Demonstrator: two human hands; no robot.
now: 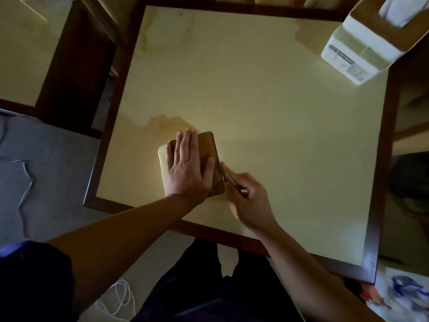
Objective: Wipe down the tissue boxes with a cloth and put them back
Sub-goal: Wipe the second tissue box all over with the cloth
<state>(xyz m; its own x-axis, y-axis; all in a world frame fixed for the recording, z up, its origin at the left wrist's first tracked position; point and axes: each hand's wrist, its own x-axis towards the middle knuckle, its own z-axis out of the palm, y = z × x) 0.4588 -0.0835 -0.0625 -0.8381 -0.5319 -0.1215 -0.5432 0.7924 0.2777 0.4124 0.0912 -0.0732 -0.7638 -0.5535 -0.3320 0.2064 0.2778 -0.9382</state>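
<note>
A tissue box (209, 145) with a brown wooden lid and pale sides stands near the front left of the table. My left hand (189, 169) lies flat on its lid, fingers straight, pressing it down. My right hand (249, 201) grips a small folded cloth (228, 177) and holds it against the box's right side. A second tissue box (357, 47), white with a brown top and a tissue sticking out, stands at the table's far right corner.
The cream table (278, 112) has a dark wooden frame and brownish stains near the box and at the back. Another table (21, 56) stands to the left. White cables (120, 298) lie on the grey floor below.
</note>
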